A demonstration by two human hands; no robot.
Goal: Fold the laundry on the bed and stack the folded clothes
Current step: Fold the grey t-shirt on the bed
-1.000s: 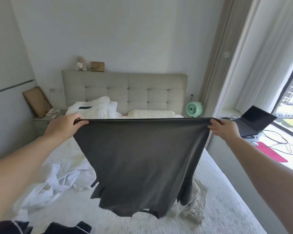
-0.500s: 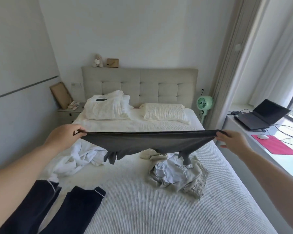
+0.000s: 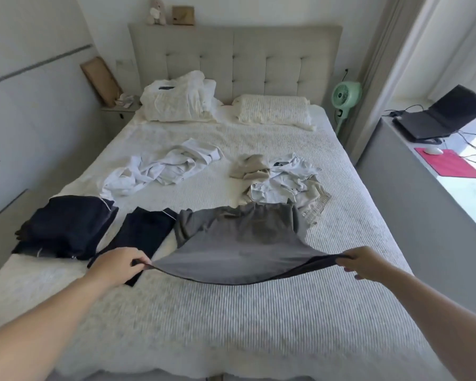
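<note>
A dark grey shirt (image 3: 239, 243) lies spread on the white ribbed bed (image 3: 231, 320), its far part rumpled and its near hem lifted. My left hand (image 3: 118, 266) pinches the hem's left corner and my right hand (image 3: 362, 261) pinches the right corner. Two folded navy garments lie to the left: a thick one (image 3: 66, 226) and a flatter one (image 3: 143, 235), partly under my left hand. A crumpled white garment (image 3: 162, 169) and a beige-and-white heap (image 3: 283, 182) lie farther up the bed.
Two pillows (image 3: 272, 110) rest against the padded headboard (image 3: 237, 59). A green fan (image 3: 345, 96) stands right of the bed. On the window ledge at right sit a laptop (image 3: 440, 116), a mouse and a pink mat (image 3: 448, 166). A nightstand (image 3: 117, 114) stands at back left.
Both hands have come down and toward me with the grey shirt, from hanging in the air to lying flat on the bed. The view has tilted down.
</note>
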